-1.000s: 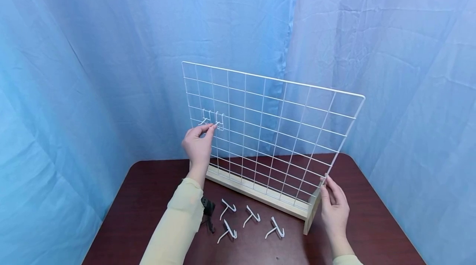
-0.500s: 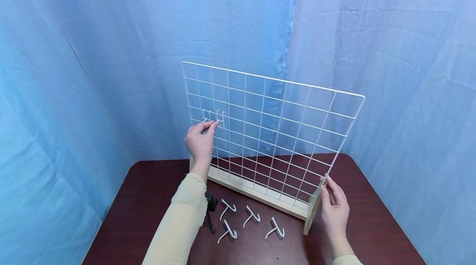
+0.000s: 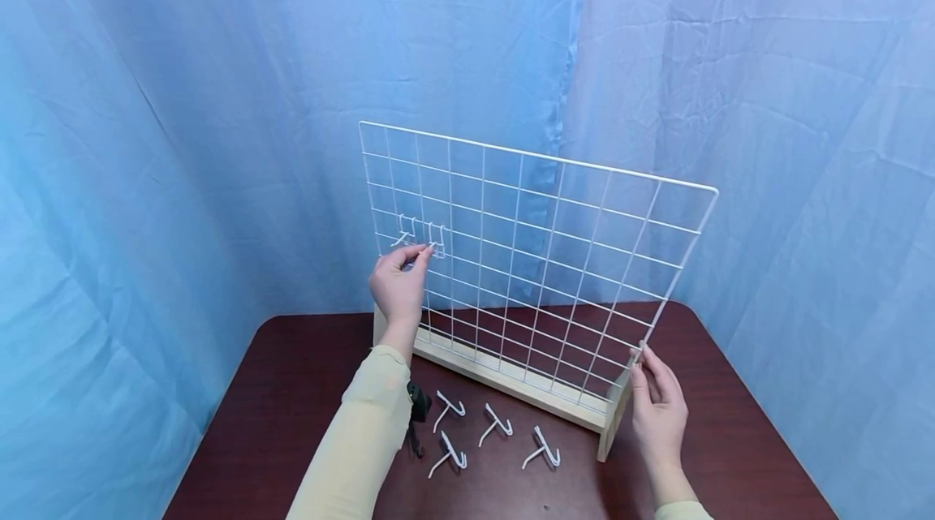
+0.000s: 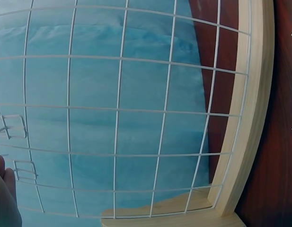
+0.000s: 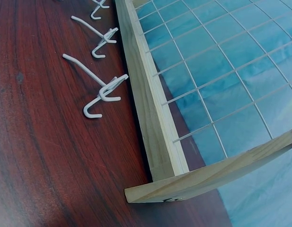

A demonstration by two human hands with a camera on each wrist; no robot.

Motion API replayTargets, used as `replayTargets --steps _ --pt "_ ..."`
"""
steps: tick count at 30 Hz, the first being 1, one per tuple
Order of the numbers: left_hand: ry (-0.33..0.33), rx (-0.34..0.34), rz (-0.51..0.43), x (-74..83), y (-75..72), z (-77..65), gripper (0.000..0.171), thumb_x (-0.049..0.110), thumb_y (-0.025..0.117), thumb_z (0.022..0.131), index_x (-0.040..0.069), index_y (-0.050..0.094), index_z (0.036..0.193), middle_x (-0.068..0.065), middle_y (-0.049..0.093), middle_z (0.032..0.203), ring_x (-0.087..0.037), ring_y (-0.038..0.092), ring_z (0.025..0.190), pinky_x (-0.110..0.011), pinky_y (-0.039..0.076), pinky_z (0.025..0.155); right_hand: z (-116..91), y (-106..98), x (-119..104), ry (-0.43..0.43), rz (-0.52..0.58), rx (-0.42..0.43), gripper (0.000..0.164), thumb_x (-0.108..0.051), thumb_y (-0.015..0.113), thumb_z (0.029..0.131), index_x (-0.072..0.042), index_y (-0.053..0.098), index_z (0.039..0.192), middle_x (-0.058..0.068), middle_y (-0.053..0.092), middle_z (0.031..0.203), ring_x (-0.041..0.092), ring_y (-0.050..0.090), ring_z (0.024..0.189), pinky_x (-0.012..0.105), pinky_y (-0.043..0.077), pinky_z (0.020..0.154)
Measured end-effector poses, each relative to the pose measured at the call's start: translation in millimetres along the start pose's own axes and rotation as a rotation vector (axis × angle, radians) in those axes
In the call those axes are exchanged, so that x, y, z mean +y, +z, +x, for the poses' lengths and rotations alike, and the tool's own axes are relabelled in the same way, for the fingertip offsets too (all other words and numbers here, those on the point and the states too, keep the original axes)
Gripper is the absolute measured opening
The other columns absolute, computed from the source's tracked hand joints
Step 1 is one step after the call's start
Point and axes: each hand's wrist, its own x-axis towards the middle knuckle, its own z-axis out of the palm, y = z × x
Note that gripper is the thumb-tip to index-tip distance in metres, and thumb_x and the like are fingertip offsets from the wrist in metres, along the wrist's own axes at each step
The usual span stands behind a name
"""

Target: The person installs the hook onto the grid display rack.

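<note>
My left hand (image 3: 398, 289) pinches the prong of a white wire hook (image 3: 441, 242) between thumb and fingertips. That hook lies against the white wire grid (image 3: 609, 169), at the panel's left side. Just left of it another white hook (image 3: 400, 239) hangs on the grid. In the left wrist view my left fingers (image 4: 9, 182) are at the edge, close to both hooks. My right hand (image 3: 660, 414) grips the right edge of the stand, thumb in front, near the top of its wooden end piece (image 3: 612, 423). A wooden rail (image 3: 504, 384) runs under the grid.
Several loose white hooks (image 3: 540, 449) lie on the dark red table (image 3: 307, 390) in front of the rail. Beside the left sleeve a black object (image 3: 419, 404) is partly hidden. Blue curtains (image 3: 256, 139) surround the table's back and sides.
My left hand has raised the pinched hook slightly, then lowered it a little farther right on the grid, away from the other hook. My right hand stays where it was.
</note>
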Motion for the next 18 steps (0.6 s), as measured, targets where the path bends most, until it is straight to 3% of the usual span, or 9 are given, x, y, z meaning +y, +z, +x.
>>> replayTargets --steps 10,18 --pt "-0.067 -0.009 -0.063 -3.2 -0.8 -4.2 0.015 0.011 0.084 0.079 0.005 0.08 0.092 -0.008 0.075 0.086 -0.024 0.068 0.083 -0.033 0.055 0.074 0 -1 2 -0.023 0.002 -0.009 0.039 0.014 0.055 0.094 0.006 0.059 0.131 0.006 0.062 0.126 -0.002 0.06 0.11 0.016 0.047 0.093" --pt "-0.142 -0.027 -0.105 -8.1 -5.4 -11.8 0.019 0.011 0.083 0.08 0.003 0.079 0.097 -0.01 0.075 0.09 -0.024 0.069 0.084 -0.018 0.052 0.072 1 0 2 -0.025 0.014 -0.01 0.038 0.015 0.055 0.093 0.008 0.058 0.13 0.011 0.062 0.127 -0.002 0.06 0.111 0.016 0.047 0.093"
